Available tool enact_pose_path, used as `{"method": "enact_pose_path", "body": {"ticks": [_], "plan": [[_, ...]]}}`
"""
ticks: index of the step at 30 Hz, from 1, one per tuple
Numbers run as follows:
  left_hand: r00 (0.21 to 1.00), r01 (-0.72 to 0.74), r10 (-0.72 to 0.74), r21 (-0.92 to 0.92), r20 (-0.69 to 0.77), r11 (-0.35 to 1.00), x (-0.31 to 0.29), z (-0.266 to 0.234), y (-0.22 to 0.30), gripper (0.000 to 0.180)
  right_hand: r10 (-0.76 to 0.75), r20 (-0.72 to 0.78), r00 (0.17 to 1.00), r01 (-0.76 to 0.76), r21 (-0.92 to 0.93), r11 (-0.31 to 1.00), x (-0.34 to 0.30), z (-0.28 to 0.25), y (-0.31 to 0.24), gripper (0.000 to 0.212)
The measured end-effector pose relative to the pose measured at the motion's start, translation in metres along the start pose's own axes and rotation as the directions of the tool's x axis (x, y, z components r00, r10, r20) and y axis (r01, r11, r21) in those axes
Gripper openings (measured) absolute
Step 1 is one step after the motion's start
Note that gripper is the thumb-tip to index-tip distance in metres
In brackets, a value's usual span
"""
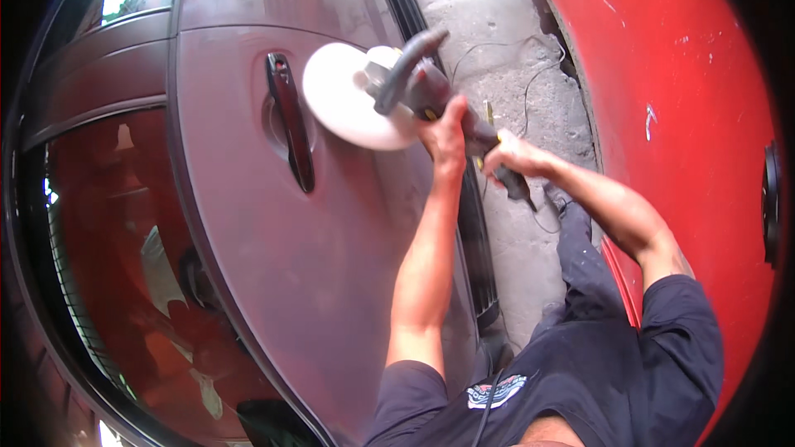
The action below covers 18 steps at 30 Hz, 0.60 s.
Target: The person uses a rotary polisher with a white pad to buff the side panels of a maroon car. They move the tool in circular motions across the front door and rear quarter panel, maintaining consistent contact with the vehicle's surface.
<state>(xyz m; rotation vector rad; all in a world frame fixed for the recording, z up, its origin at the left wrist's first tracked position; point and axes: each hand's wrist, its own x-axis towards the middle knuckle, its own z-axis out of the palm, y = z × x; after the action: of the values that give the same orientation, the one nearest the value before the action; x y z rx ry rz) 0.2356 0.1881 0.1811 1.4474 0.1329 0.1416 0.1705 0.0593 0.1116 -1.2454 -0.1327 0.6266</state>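
Mauve door (pixel 348 257), rough concrete (pixel 530 74), red panel (pixel 687 165) — left grip (pixel 447 139), right grip (pixel 517 156) closed around polisher (pixel 429 91).

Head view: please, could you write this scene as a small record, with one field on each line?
Left hand: fingers closed round the polisher, near its head
Right hand: fingers closed round the polisher's rear end
Pad: white, round, at the car door; firm contact cannot be told
Handle: dark, on the door, to the left of the pad
Window: dark, with red reflections, at the left
Floor: grey concrete, between the car and the red panel
Red panel: at the right, with pale marks
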Motion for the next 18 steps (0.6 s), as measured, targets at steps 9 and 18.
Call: {"method": "enact_pose_path", "body": {"ticks": [9, 18], "plan": [[0.980, 0.087, -0.085, -0.004, 0.179, 0.996, 0.121, 0.013, 0.010, 0.038, 0.017, -0.212, 0.977, -0.013, 0.023, 1.000, 0.083, -0.034, -0.067, 0.015], [0.982, -0.111, 0.113, -0.022, 0.154, 0.994, 0.201, 0.035, 0.088, 0.024, -0.157, -0.129, 0.979, 0.155, -0.029, 0.988, 0.145, -0.043, -0.159, 0.019]]}}
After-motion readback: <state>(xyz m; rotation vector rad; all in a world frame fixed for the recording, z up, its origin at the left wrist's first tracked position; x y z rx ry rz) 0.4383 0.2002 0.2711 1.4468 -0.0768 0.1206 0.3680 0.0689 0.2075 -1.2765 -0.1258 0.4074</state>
